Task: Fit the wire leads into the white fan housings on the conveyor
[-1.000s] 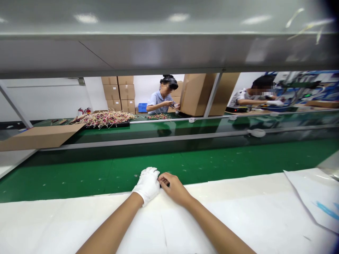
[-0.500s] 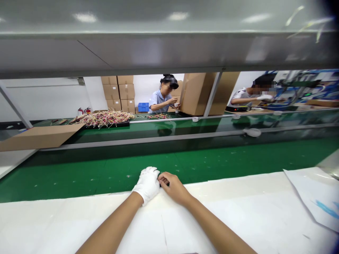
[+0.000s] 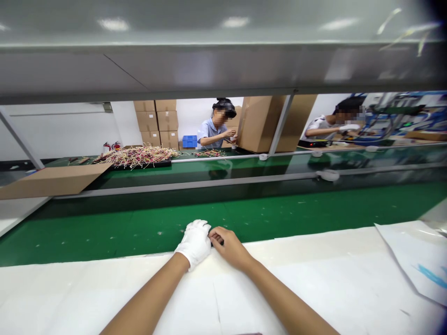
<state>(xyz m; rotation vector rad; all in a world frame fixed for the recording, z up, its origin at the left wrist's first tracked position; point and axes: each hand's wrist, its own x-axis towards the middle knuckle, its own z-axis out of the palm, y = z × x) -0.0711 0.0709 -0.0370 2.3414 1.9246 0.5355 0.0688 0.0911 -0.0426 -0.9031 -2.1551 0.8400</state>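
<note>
My left hand (image 3: 193, 242), in a white glove, rests at the near edge of the green conveyor belt (image 3: 115, 228). Its fingers are bent and close together, with the tips turned out of sight. Bare, my right hand (image 3: 228, 244) lies against the left one, its fingers curled in and the thumb side up. A small dark patch shows between the two hands. Whether either hand holds anything there is hidden. Beneath my forearms spreads a white-covered table (image 3: 195, 298).
Across the belt a co-worker (image 3: 216, 125) handles small parts, and another person (image 3: 331, 125) works further right. A heap of thin wires (image 3: 139, 156) lies on the far side. Cardboard (image 3: 56, 179) juts in at left. A metal shelf (image 3: 209, 70) hangs low overhead.
Specks on the near belt have slid left, and so has a white item by the rail. Small white cups on the far belt have shifted right. My hands have stayed put.
</note>
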